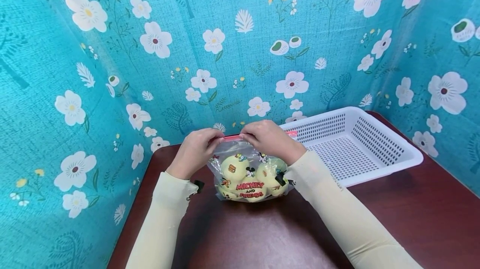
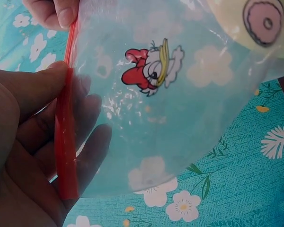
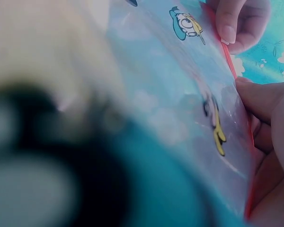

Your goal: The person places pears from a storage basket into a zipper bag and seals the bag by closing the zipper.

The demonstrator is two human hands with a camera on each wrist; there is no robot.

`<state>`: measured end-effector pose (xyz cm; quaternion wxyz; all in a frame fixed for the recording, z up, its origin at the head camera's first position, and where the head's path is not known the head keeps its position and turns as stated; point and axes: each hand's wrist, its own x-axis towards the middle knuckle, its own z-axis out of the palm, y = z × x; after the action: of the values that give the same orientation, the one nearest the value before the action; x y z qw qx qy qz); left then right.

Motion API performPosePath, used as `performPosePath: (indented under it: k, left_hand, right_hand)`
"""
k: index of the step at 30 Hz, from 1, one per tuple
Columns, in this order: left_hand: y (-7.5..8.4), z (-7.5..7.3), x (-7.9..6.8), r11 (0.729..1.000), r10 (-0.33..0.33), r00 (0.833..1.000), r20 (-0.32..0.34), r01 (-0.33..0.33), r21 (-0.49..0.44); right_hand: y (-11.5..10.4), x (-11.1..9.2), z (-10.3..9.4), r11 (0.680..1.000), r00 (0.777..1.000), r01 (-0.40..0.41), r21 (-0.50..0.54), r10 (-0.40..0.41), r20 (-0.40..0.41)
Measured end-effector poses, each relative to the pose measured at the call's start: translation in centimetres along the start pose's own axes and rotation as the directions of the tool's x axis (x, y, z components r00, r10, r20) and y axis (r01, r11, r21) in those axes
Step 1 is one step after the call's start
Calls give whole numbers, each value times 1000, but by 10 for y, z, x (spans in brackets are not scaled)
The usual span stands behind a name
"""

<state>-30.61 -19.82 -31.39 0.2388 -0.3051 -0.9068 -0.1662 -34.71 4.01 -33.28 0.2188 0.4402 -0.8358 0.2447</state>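
A clear zip bag (image 1: 251,177) printed with cartoon figures and "Mickey and Friends" hangs upright close over the table. Several round pale yellow-green things, like fruit, fill its lower part. My left hand (image 1: 196,152) pinches the red zip strip (image 2: 66,137) near its left end, thumb on one side and fingers behind the film. Close beside it, my right hand (image 1: 271,137) pinches the same strip between thumb and fingers. The strip's right end sticks out past the right hand. In the right wrist view, a blurred dark and pale shape covers the lower left.
A white perforated plastic basket (image 1: 390,135) stands at the back right of the dark red-brown table (image 1: 240,235). Behind and at both sides hangs a turquoise flowered cloth (image 1: 232,52).
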Motion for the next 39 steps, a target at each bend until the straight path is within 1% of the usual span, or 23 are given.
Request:
performPosePath:
  k: [8,15,19,22,27,33,35,39]
  left_hand:
    - [-3,0,-3,999,-30,1000,10,29,16]
    - [-3,-1,-4,999,-47,999,17,47,20]
    - [-3,-2,-2,999,-36,999,7,36,29]
    - [-3,-3,0,999,-17,1000,-16,17,36]
    - [-7,-2,2,999,-1,999,-35,2,43]
    - [-8,-2,4,999,0,999,-44,2,44]
    - [-8,-2,5,999,3,999,-45,-1,46]
    - [-8,-2,6,999,8,999,-46,-6,41]
  right_hand:
    - [1,-1,1,1000,1000,6,10,-6,-2]
    - [2,-1,2,1000,1000,12,-8,-12,-3]
    - [1,3,0,999,1000,7,-34,-7,0]
    - [-2,8,-1,998,1000,-18,-66,18,5]
    - [-6,18,0,991,997,-56,-119,60,37]
    - [-13,27,2,987,991,-90,-131,101,83]
    - [-16,30,3,988,991,-89,-127,101,89]
    - [-19,34,8,991,994,-60,-119,70,81]
